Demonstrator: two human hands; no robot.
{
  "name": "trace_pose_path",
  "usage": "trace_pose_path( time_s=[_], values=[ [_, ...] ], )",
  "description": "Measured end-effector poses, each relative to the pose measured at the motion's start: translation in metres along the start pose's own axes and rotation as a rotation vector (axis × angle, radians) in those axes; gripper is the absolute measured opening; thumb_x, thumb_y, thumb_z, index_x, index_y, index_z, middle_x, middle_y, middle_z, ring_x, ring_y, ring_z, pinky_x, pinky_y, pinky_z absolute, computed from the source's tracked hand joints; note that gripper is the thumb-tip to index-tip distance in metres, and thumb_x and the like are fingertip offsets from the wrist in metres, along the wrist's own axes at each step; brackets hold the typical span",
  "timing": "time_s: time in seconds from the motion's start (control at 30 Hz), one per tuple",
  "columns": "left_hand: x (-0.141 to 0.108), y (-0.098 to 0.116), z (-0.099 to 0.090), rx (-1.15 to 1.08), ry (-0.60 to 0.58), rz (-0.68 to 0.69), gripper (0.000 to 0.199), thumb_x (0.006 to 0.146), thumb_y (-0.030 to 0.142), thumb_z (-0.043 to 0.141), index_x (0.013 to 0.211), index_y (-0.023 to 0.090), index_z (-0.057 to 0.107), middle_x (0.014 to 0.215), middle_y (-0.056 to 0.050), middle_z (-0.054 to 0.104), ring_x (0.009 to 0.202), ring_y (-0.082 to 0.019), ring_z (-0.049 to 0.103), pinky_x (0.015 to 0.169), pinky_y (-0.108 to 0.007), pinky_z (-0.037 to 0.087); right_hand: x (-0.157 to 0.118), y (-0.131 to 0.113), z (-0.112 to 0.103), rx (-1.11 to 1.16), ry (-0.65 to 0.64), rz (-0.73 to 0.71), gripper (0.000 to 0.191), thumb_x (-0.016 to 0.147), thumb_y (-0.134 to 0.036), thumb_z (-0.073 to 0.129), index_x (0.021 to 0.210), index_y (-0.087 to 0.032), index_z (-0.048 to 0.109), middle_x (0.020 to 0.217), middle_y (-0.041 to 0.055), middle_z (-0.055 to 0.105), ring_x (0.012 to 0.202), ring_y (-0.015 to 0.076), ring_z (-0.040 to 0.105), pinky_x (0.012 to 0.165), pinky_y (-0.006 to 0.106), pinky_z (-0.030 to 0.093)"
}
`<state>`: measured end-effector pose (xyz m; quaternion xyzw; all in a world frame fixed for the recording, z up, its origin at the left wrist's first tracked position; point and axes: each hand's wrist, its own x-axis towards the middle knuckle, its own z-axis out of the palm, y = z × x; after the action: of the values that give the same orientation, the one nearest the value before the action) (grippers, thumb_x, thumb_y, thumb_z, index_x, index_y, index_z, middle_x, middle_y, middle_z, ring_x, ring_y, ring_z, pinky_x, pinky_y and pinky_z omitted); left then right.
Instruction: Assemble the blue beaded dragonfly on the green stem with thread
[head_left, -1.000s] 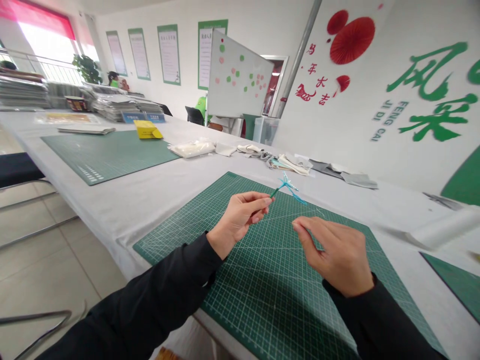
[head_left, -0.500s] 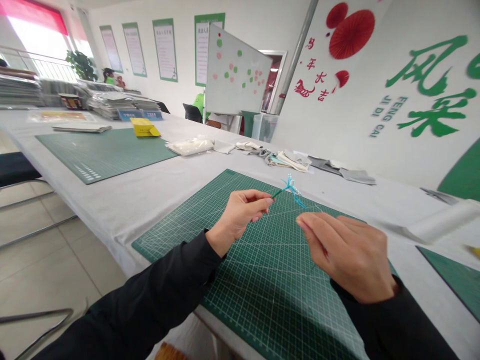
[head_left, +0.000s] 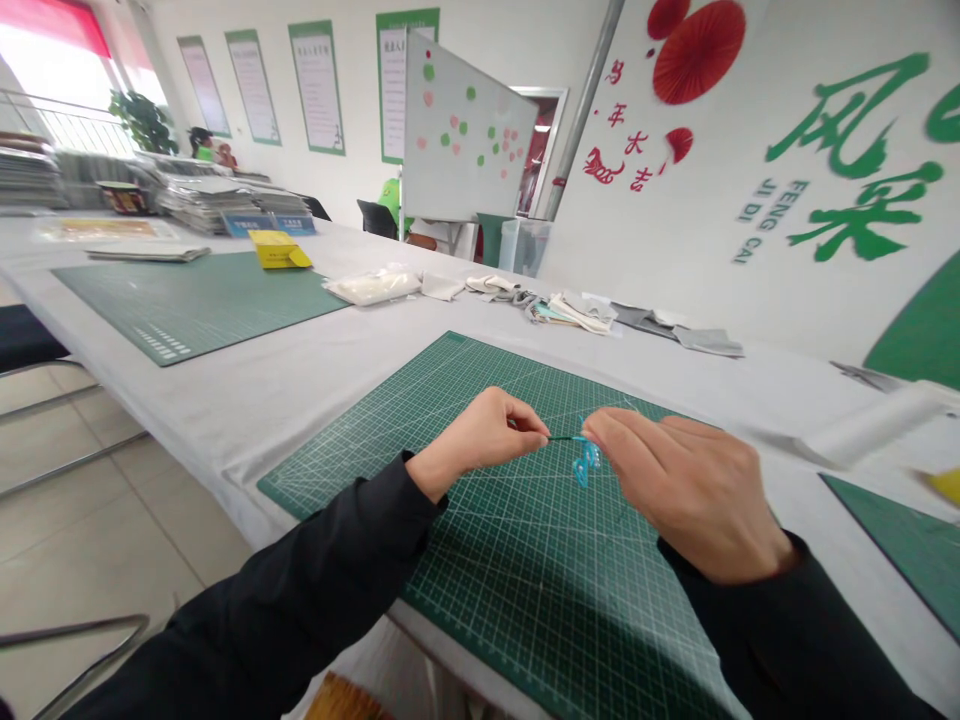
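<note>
A small artificial flower, with a thin green stem and blue looped petals [head_left: 585,464] dotted with tiny white beads, is held level between my hands. My left hand [head_left: 491,430] pinches the end of the green stem between thumb and fingers. At the other end, my right hand [head_left: 682,485] is closed, its fingertips gripping where the stem meets the blue part. The petals hang down below those fingertips, and part of the flower is hidden behind them. Beneath both hands lies a green cutting mat [head_left: 517,570] with a white grid.
A second cutting mat [head_left: 217,300] lies to the left, with a yellow box [head_left: 279,250] at its far edge. Further back are a plastic packet [head_left: 375,286], folded cloths [head_left: 577,312] and stacked papers [head_left: 202,195]. A white roll [head_left: 877,425] rests at right. Someone [head_left: 202,145] sits far off.
My right hand has moved in to the left and gripped the flower near its head. The flower has dropped from pointing up to level, its petals now hanging down.
</note>
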<state>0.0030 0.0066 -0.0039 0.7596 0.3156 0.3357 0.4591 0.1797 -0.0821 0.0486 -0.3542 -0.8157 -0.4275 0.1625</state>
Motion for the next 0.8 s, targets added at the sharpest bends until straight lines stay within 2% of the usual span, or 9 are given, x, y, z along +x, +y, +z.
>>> trace_pose_path(
  time_s=[0.17,0.3,0.43,0.67,0.8],
  values=[
    [-0.004,0.004,-0.003,0.080,-0.197,-0.006,0.012,0.069,0.017,0.064,0.072,0.012,0.074,0.062,-0.004,0.066,0.055,-0.011,0.054,0.053,-0.023,0.040,0.001,0.000,0.004,0.066,-0.025,-0.035,0.019,0.088,-0.007,0.046,0.085,-0.016,0.063,0.077,0.0025,0.070,0.053,0.0114,0.049,0.052,0.028,0.031],
    [-0.006,0.006,-0.005,0.002,-0.398,0.027,0.012,0.070,0.017,0.065,0.077,0.013,0.075,0.068,-0.005,0.070,0.058,-0.011,0.058,0.056,-0.022,0.044,-0.004,0.004,0.009,0.154,-0.011,0.001,0.014,0.087,-0.011,0.050,0.089,-0.016,0.063,0.089,0.0022,0.073,0.054,0.0101,0.053,0.053,0.027,0.034],
    [-0.007,0.005,-0.008,-0.111,-0.538,0.057,0.014,0.071,0.017,0.066,0.081,0.014,0.074,0.074,-0.004,0.070,0.063,-0.011,0.060,0.061,-0.022,0.047,-0.006,0.004,0.013,0.225,-0.023,0.049,0.013,0.090,-0.018,0.050,0.087,-0.017,0.062,0.085,0.0017,0.073,0.054,0.0101,0.056,0.052,0.026,0.036],
    [-0.012,0.012,-0.012,-0.313,-0.614,0.047,0.012,0.071,0.018,0.069,0.079,0.012,0.074,0.072,-0.005,0.067,0.063,-0.010,0.056,0.059,-0.022,0.043,-0.006,0.000,0.022,0.391,0.008,0.170,0.012,0.090,-0.020,0.051,0.087,-0.017,0.061,0.083,0.0020,0.074,0.061,0.0108,0.064,0.058,0.023,0.044],
    [-0.014,0.013,-0.012,-0.448,-0.523,0.031,0.012,0.069,0.020,0.072,0.077,0.012,0.073,0.064,-0.002,0.061,0.052,-0.006,0.048,0.048,-0.020,0.035,-0.012,0.001,0.031,0.504,-0.049,0.249,0.014,0.091,-0.022,0.049,0.091,-0.018,0.062,0.086,0.0031,0.073,0.068,0.0125,0.066,0.063,0.023,0.046]
  ],
)
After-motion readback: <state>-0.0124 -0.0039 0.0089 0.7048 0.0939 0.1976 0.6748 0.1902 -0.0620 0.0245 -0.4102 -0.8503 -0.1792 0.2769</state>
